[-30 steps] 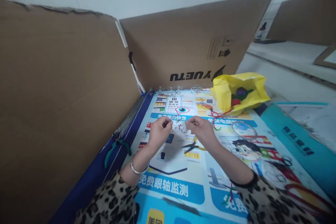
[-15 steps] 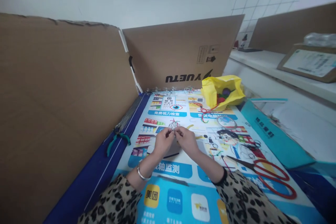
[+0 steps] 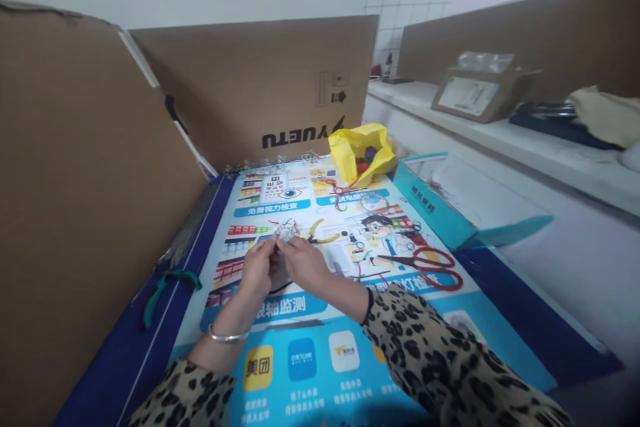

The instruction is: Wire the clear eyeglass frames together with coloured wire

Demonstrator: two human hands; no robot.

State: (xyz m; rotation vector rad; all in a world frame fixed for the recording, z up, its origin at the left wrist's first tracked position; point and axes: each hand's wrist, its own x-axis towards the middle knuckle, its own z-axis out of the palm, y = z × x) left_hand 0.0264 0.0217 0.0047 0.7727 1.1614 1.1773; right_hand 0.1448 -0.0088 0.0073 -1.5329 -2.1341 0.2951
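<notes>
My left hand (image 3: 260, 265) and my right hand (image 3: 303, 264) meet over the middle of the printed mat (image 3: 280, 380). Thumbs and fingers of both are pinched together on a small silvery wire piece (image 3: 287, 231), an openwork tangle with bits of red at its top. My fingertips hide its lower part, so its exact shape cannot be made out. Just beyond my right hand lie yellow-handled pliers (image 3: 325, 238). Scissors (image 3: 425, 265) with red handles rest to the right of my right hand.
Teal-handled pliers (image 3: 170, 287) lie at the left edge. A yellow bag (image 3: 345, 153) with coloured thread stands at the back, near a clear round item (image 3: 374, 202). A turquoise box (image 3: 440, 210) sits on the right. Cardboard panels (image 3: 240, 93) wall the left and back.
The camera view has turned right, so everything sits further left. More of the shelf and turquoise box shows. Both hands keep their pinch on the wire piece.
</notes>
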